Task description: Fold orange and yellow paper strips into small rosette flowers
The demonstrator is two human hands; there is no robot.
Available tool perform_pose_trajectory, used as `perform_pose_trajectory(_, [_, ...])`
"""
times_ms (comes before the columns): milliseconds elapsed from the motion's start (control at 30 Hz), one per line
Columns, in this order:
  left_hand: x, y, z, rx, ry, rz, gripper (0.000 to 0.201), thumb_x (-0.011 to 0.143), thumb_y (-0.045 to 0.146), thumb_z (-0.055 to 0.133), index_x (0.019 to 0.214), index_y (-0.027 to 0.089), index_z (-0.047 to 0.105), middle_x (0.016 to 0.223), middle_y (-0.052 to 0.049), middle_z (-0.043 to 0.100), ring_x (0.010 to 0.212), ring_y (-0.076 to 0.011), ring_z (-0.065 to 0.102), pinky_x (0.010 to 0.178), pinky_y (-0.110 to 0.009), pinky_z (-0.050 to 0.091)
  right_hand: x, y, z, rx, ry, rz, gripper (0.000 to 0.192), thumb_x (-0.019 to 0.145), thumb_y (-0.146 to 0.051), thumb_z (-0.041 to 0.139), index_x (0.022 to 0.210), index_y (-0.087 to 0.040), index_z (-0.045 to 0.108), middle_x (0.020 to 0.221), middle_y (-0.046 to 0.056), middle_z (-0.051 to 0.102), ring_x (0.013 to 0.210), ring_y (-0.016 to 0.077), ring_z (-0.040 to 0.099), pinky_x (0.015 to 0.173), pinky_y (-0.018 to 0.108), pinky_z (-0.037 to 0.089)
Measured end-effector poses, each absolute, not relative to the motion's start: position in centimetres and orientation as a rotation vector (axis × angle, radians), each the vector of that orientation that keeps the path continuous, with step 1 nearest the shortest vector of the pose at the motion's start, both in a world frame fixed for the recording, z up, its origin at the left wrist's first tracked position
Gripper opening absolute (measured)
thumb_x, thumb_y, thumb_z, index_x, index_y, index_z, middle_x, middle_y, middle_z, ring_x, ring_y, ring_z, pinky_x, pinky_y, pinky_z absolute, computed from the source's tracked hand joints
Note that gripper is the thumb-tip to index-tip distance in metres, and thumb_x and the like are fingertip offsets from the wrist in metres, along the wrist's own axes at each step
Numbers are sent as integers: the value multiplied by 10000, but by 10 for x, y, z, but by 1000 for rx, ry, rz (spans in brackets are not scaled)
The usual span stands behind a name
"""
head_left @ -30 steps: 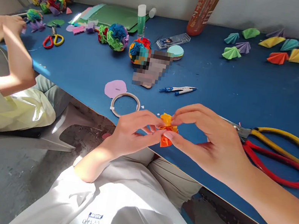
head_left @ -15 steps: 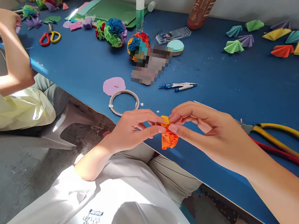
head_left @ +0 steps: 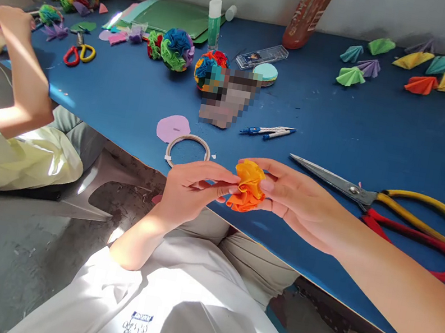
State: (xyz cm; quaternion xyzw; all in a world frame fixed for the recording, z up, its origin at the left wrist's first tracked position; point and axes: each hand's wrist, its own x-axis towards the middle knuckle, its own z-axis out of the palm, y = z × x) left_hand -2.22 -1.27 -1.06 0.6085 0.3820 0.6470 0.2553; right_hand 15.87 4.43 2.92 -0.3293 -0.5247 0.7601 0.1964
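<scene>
Between my hands, just over the table's front edge, is a ruffled yellow and orange paper ball [head_left: 247,189]. My left hand [head_left: 198,184] pinches its left side between thumb and fingertips. My right hand [head_left: 292,195] grips its right side, thumb in front and fingers partly hidden behind. The yellow folds face up and the orange ones lie below. Large scissors [head_left: 364,197] with a yellow and a red handle lie beside my right hand, partly behind the forearm. A roll of tape [head_left: 170,145] and a purple paper disc [head_left: 173,127] lie beyond my left hand.
Drawing compasses [head_left: 269,130], a glue stick [head_left: 213,28] and finished paper balls [head_left: 176,50] sit farther back on the blue table [head_left: 340,124]. Several folded paper fans [head_left: 421,84] lie at the back right. On the left, another person's arms [head_left: 26,65] rest near small scissors [head_left: 80,52].
My right hand has turned and dropped slightly, uncovering the scissors' blades. The paper ball now shows much more of its yellow ruffles. The view has shifted a little.
</scene>
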Motion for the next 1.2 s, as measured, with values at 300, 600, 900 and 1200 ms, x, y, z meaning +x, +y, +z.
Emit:
perform_pose_trajectory(300, [-19,-18,-10,1804,994,1829,435,649,337,840,1036,198,696,898,-38,740,775,-121,673,583,-178,599,155,42,30,-932,-1490,1978,432,696,-503,766,1006,-216,678,997,45,689,871,184,658,778,345,544])
perform_pose_trajectory(600, [-21,-22,-13,1561,1052,1661,328,808,317,711,1116,217,656,933,-42,721,797,-119,693,549,-143,590,153,42,30,-936,-1434,1987,478,621,-481,819,999,-226,673,945,29,698,865,183,652,790,344,526])
perform_pose_trajectory(900, [-28,-11,-17,1374,906,1608,313,848,405,655,1107,229,642,904,-34,738,748,-142,727,425,-133,553,155,42,30,-912,-1406,2034,386,647,-498,799,898,-223,696,961,23,699,812,147,638,750,301,513])
perform_pose_trajectory(1200, [-30,-9,-20,1401,1101,1738,266,856,401,646,1048,220,620,1021,-38,704,722,-97,693,472,-133,555,155,43,29,-879,-1366,2057,373,710,-512,742,924,-217,660,1017,52,695,887,184,661,743,313,548])
